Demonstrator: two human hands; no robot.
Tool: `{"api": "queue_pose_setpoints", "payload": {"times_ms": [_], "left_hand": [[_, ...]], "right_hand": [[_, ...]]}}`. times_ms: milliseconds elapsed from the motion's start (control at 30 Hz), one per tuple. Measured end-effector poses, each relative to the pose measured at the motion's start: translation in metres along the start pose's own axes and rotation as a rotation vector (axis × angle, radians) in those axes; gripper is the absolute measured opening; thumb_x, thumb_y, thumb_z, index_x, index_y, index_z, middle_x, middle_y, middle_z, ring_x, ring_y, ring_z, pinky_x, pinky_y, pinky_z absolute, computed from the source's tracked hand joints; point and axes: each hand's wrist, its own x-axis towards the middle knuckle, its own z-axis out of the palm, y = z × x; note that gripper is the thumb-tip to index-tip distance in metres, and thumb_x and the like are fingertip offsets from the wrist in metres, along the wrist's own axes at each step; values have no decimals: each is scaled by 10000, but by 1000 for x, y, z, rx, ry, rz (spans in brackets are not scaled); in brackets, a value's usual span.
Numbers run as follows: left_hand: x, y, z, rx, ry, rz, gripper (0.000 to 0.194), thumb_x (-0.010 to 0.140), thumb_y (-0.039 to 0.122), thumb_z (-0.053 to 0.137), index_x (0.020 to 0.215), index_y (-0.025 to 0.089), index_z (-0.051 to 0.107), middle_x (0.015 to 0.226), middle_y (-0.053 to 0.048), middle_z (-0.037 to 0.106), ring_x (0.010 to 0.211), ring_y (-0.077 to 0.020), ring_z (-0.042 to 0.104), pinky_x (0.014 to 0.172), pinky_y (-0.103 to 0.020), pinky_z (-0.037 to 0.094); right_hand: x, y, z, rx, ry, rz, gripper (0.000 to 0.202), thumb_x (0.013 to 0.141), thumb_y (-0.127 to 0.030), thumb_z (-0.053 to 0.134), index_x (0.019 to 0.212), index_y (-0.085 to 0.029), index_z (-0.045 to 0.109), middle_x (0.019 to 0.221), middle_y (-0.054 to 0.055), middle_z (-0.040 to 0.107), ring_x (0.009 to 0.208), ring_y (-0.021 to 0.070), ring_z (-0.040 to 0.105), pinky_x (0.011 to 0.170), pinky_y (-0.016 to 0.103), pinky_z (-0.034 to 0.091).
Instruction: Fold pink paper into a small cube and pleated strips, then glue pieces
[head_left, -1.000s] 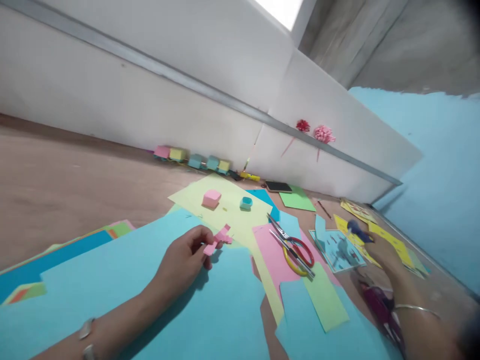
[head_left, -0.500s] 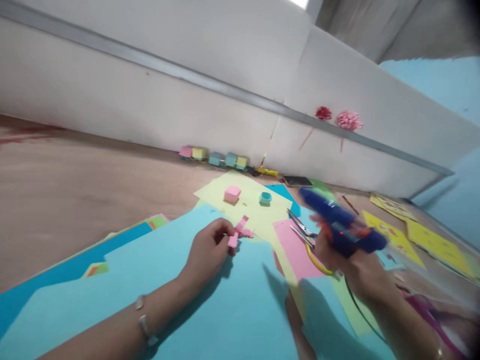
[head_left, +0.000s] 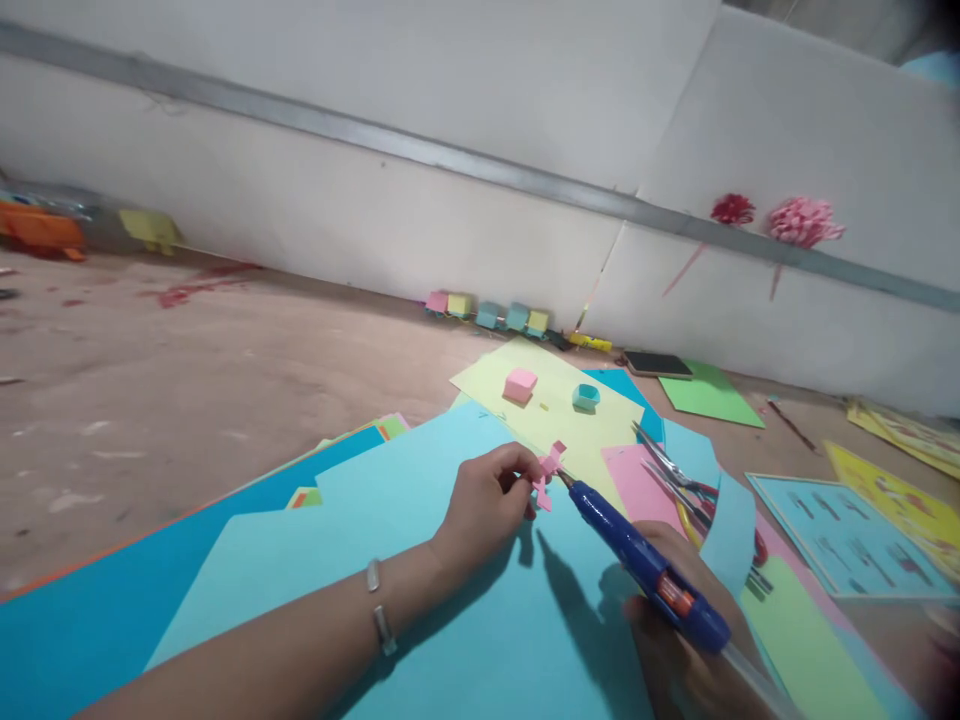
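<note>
Between the thumb and fingers of my left hand point(head_left: 491, 492) is a small folded pink paper cutout point(head_left: 553, 462), raised over a light blue paper sheet point(head_left: 405, 620). My right hand point(head_left: 686, 610) is wrapped round a dark blue glue gun point(head_left: 630, 545), with a clear glue stick poking out of its back end. The nozzle of the gun points up and left and meets or nearly touches the pink cutout. Beyond the hands, a pink paper box point(head_left: 520, 384) and a small teal paper box point(head_left: 586, 397) sit on a pale yellow sheet point(head_left: 559, 360).
Scissors point(head_left: 671, 475) lie right of the glue gun, partly under a curled blue paper strip point(head_left: 731, 525). Along the wall stand several small paper cubes point(head_left: 487, 314) and a black phone-like slab point(head_left: 658, 365). Yellow printed sheets point(head_left: 892, 490) lie at the right.
My right hand has brought the glue gun down and left, so its nozzle is now at the pink cutout. The cutout has turned in my left hand. The view has shifted left.
</note>
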Motion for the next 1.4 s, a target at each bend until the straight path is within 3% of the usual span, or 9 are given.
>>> {"api": "queue_pose_setpoints", "payload": {"times_ms": [133, 500, 833, 1100, 1300, 1400], "left_hand": [[-2, 0, 0, 51, -18, 52, 200, 627, 70, 418, 665, 180, 581, 584, 23, 618, 491, -105, 575, 495, -225, 427], [-1, -3, 1, 81, -37, 80, 217, 618, 51, 428, 666, 179, 596, 599, 16, 624, 510, -112, 561, 508, -231, 425], [-2, -2, 0, 141, -39, 151, 248, 623, 25, 419, 657, 178, 610, 669, 4, 674, 591, -118, 582, 567, -223, 433], [-2, -1, -1, 191, -42, 200, 240, 634, 38, 415, 654, 185, 604, 667, -1, 668, 595, -125, 568, 576, -234, 420], [-2, -4, -3, 252, -48, 265, 254, 587, 22, 401, 627, 190, 588, 637, 3, 641, 597, -133, 558, 588, -247, 416], [-2, -5, -4, 304, -85, 308, 236, 572, 18, 408, 592, 190, 568, 617, 0, 627, 593, -139, 551, 581, -251, 406]], "right_hand": [[0, -2, 2, 39, -21, 45, 250, 875, -489, 583, 932, -248, 608, 816, 19, 622, 686, 187, 607, 645, 286, 507], [-2, -5, 6, 36, -27, 155, 255, 851, -496, 586, 846, -241, 569, 856, 27, 626, 699, 188, 583, 645, 296, 491], [0, 0, 3, -53, -67, 92, 163, 880, -387, 555, 860, -227, 583, 859, 31, 632, 652, 163, 597, 491, 247, 452], [-1, 5, 2, -107, -87, 59, 178, 878, -399, 562, 923, -229, 593, 856, 28, 634, 643, 162, 585, 530, 258, 468], [-2, 2, 3, -56, -31, 113, 262, 865, -487, 562, 818, -229, 576, 842, 28, 630, 679, 181, 603, 560, 269, 473], [0, 1, -1, 6, -98, 124, 250, 860, -473, 566, 805, -229, 577, 810, 14, 633, 667, 176, 610, 592, 269, 489]]}}
